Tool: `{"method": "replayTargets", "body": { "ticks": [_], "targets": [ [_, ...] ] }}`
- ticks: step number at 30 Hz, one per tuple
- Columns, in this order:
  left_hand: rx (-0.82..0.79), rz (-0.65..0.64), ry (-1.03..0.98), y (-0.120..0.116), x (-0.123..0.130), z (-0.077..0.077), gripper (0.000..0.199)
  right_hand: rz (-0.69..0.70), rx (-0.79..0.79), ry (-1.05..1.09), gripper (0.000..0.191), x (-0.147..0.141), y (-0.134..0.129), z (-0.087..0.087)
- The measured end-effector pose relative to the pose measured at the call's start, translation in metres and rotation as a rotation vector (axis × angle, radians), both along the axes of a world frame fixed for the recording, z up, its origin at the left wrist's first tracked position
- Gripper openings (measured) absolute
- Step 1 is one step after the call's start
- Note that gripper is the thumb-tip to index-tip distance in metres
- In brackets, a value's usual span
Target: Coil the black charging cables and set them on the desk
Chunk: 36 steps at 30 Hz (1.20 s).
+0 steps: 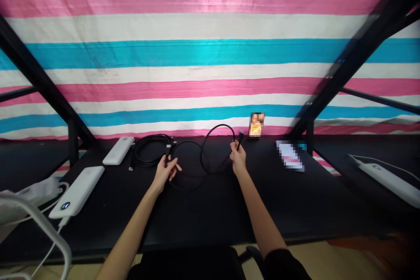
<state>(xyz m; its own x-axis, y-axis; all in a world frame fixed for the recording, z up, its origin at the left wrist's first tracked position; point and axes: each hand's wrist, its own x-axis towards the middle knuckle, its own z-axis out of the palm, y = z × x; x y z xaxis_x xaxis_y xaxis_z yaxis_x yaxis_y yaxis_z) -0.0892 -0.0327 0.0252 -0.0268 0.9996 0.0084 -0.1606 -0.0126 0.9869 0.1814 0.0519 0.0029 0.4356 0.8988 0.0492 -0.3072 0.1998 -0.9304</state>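
Observation:
A black cable (202, 157) runs in loose loops between my two hands above the dark tabletop. My left hand (164, 170) pinches one plug end of it, with the metal tip pointing up and the other fingers partly spread. The other plug end sticks up out of my right hand (238, 156), whose fingers are closed round it; that tip is blurred. Just left of and behind my left hand lies a coiled black cable (138, 157), its plug resting on the table.
Two white power banks (78, 190) (118, 151) lie at the left, the nearer one with a white cord plugged in. A small upright picture (257, 125) and a blurred packet (290, 156) are at the right. Another white power bank (390, 181) lies far right. Black frame bars (354, 61) slant up both sides.

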Motion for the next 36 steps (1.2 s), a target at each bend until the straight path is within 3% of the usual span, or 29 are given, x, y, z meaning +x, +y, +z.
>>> {"method": "replayTargets", "body": {
  "ticks": [3,12,22,36],
  "targets": [
    [0.038,0.069,0.019,0.002,-0.003,0.000,0.047,-0.017,0.026,0.110,0.052,0.003,-0.002,0.005],
    [0.073,0.128,0.065,0.003,-0.003,-0.004,0.049,-0.048,-0.100,0.089,0.051,0.002,-0.005,0.006],
    [0.081,0.143,0.112,0.004,-0.003,-0.007,0.049,-0.001,-0.245,-0.022,0.038,0.008,-0.005,-0.003],
    [0.072,0.133,0.108,0.004,-0.002,-0.009,0.050,0.037,-0.254,-0.039,0.037,0.007,-0.008,-0.002]
  ]
}}
